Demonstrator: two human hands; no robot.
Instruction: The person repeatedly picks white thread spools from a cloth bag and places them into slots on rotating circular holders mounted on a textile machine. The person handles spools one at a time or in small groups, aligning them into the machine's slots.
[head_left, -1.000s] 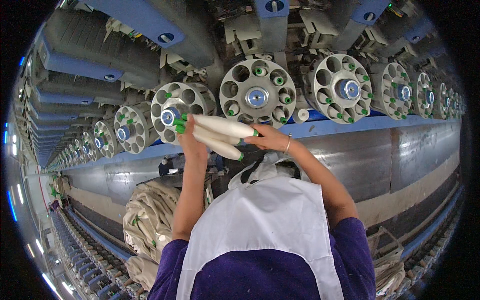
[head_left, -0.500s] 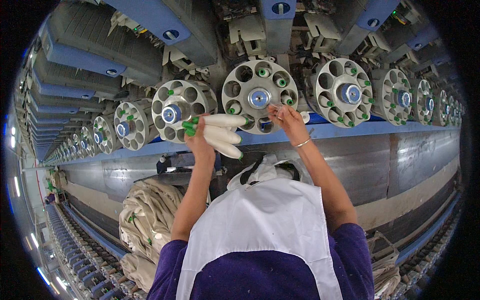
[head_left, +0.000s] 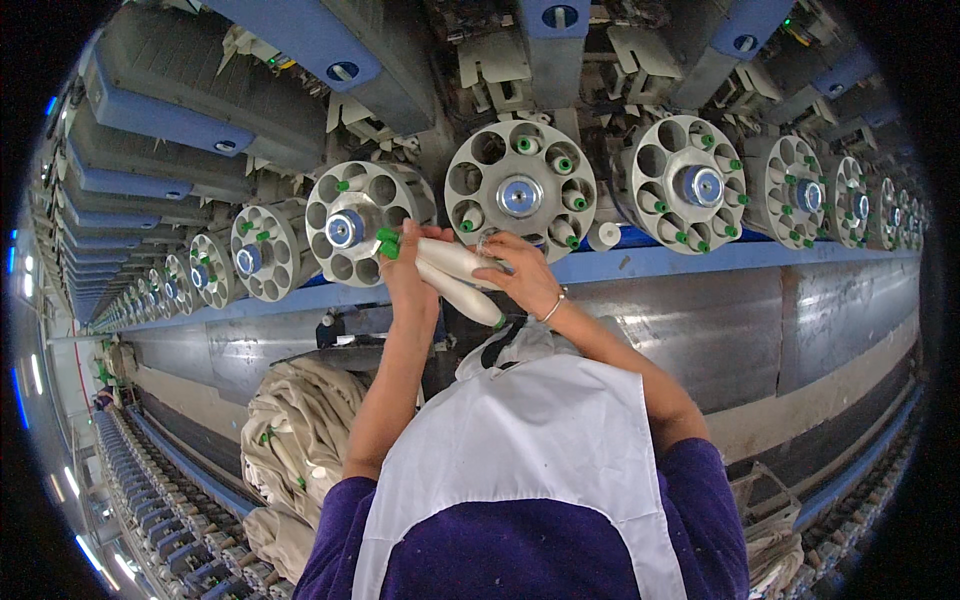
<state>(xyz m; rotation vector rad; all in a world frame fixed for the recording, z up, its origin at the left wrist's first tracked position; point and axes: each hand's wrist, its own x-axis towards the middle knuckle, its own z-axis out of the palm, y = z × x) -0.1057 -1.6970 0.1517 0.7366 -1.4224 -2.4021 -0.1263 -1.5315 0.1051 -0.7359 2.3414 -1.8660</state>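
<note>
My left hand [head_left: 408, 272] is closed around the green-tipped ends of a bunch of white yarn bobbins [head_left: 455, 292]. They fan out to the right below the machine's round magazines. On the right end of the upper bobbin, my right hand [head_left: 522, 275] is closed, its fingers over the yarn; the hand covers that bobbin's tip. Just above both hands is a round grey magazine [head_left: 490, 222] with a blue hub. Several of its pockets hold green-tipped bobbins, while those at the upper left look bare. My right hand hides part of its lower rim.
More round magazines stand in a row to both sides, such as one at left [head_left: 375, 215] and one at right [head_left: 650, 160]. A blue rail [head_left: 680, 258] runs beneath them. A beige cloth sack [head_left: 300, 410] with bobbins in it is at lower left. Machine housings hang overhead.
My right hand has moved down and left from the magazine's lower right pocket to the bobbins in my left hand. A green-tipped bobbin now shows in that pocket.
</note>
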